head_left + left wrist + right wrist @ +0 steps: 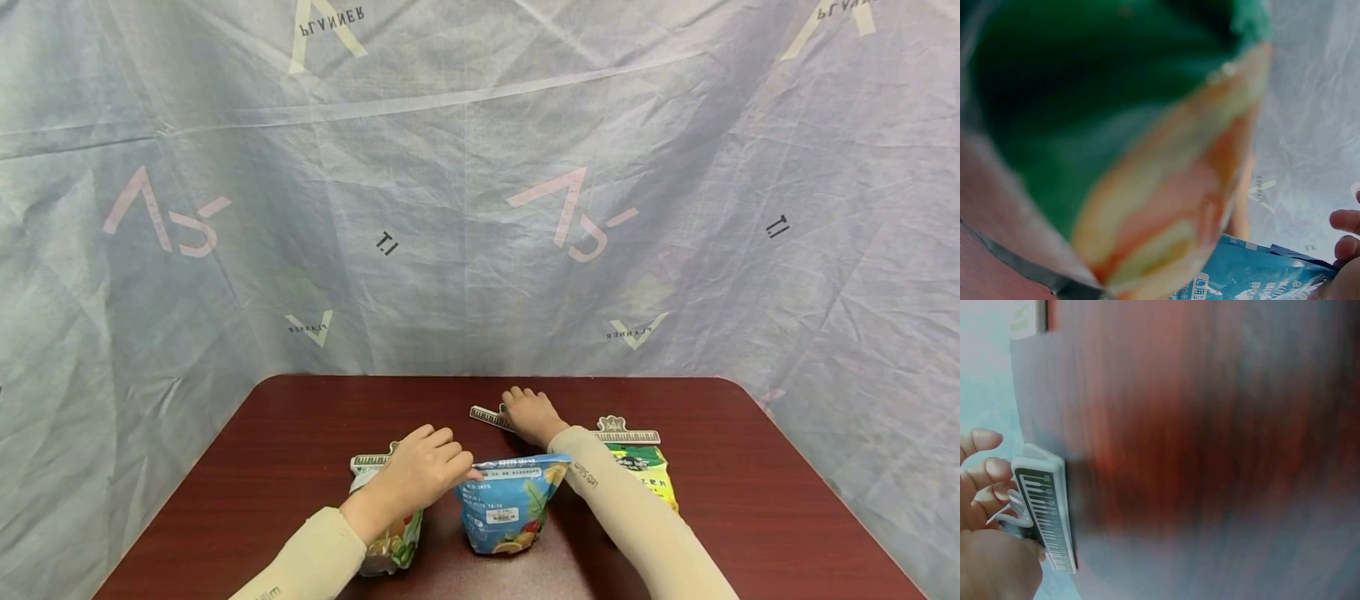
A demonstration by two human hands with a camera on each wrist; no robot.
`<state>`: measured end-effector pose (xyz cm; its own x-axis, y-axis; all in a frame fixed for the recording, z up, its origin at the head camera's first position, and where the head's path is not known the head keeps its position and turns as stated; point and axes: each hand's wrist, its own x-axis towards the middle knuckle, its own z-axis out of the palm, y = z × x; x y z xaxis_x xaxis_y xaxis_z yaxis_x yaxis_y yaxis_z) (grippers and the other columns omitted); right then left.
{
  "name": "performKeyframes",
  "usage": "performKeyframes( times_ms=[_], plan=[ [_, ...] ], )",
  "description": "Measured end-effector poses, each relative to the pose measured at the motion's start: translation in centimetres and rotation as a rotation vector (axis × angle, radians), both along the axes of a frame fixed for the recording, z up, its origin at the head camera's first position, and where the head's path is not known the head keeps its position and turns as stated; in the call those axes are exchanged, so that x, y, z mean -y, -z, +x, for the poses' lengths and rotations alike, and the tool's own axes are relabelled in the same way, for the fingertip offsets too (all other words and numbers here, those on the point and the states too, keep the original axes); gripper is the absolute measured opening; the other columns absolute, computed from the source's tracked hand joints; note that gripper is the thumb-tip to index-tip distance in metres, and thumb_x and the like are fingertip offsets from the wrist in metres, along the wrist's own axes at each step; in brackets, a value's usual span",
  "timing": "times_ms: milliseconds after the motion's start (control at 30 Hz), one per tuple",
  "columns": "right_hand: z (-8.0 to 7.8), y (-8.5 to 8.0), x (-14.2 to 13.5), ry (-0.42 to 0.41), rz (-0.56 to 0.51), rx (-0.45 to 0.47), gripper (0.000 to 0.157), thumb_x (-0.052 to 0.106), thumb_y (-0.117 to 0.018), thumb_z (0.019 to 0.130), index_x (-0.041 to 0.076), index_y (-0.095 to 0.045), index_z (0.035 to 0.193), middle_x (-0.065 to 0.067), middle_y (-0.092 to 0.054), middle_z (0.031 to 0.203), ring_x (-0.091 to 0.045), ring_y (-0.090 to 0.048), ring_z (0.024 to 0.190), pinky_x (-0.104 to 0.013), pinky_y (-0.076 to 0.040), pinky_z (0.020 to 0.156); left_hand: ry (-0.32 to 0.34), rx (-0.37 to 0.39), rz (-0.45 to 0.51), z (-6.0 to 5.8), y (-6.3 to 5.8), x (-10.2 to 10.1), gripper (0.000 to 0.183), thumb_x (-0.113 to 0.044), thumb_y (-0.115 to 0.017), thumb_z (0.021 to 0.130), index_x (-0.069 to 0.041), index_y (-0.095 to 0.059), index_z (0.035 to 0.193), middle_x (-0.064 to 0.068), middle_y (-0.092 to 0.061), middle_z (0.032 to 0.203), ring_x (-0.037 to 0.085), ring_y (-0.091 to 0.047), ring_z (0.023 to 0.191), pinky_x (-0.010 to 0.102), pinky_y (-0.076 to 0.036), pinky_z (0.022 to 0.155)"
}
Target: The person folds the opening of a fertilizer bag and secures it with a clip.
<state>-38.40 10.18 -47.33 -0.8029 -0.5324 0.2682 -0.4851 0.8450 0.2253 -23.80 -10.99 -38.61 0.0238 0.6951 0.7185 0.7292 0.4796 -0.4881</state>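
Note:
My left hand [429, 461] pinches the top left corner of a blue pouch [506, 521] printed with fruit, which stands upright near the table's middle. The left wrist view catches those fingers [1349, 220] at the edge of the same pouch. Farther back, my right hand [531, 415] reaches over a loose bag clip [489, 417] with a piano-key print. In the right wrist view the thumb and curled fingers are around the handle of this clip [1044, 506], whose long bar is close to the tabletop.
Left of the blue pouch stands a green-and-white pouch [393, 546] with a similar clip [367, 460] along its top. Behind the right forearm lies a yellow-and-green pouch [651, 475], also clipped [628, 436]. The dark red table [300, 400] ends at a grey cloth backdrop [465, 250].

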Motion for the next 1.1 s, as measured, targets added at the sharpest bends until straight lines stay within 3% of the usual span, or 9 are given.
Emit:
performKeyframes(
  times_ms=[533, 867, 1100],
  plan=[
    [0.6, -0.3, -0.1, -0.088, 0.045, -0.023, 0.029, 0.039, -0.052, 0.092, 0.011, -0.052, 0.097, -0.003, -0.052, 0.089, -0.02, -0.056, 0.079, -0.035, -0.047, 0.064, -0.009, 0.007, -0.003, 0.2, 0.1, 0.0, 0.036, -0.037, -0.049, 0.093, -0.016, -0.048, 0.064, -0.007, -0.047, 0.055, 0.008, -0.033, 0.054, 0.022, -0.023, 0.051],
    [1.0, -1.1, -0.2, -0.17, 0.095, -0.172, 0.03, 0.04, -0.056, 0.09, 0.01, -0.051, 0.09, -0.002, -0.052, 0.086, -0.018, -0.054, 0.074, -0.032, -0.044, 0.058, -0.008, 0.006, 0.002, 0.0, 0.3, 0.0, 0.036, -0.037, -0.048, 0.093, -0.016, -0.048, 0.064, -0.007, -0.047, 0.055, 0.008, -0.031, 0.055, 0.022, -0.022, 0.051],
    [1.3, -2.1, -0.8, -0.205, 0.13, -0.219, 0.03, 0.041, -0.055, 0.09, 0.011, -0.051, 0.094, -0.001, -0.051, 0.087, -0.016, -0.054, 0.074, -0.031, -0.044, 0.059, -0.002, 0.012, 0.006, -0.4, 0.7, 0.1, 0.037, -0.037, -0.048, 0.093, -0.016, -0.048, 0.063, -0.007, -0.046, 0.054, 0.008, -0.031, 0.054, 0.022, -0.02, 0.052]
  ],
)
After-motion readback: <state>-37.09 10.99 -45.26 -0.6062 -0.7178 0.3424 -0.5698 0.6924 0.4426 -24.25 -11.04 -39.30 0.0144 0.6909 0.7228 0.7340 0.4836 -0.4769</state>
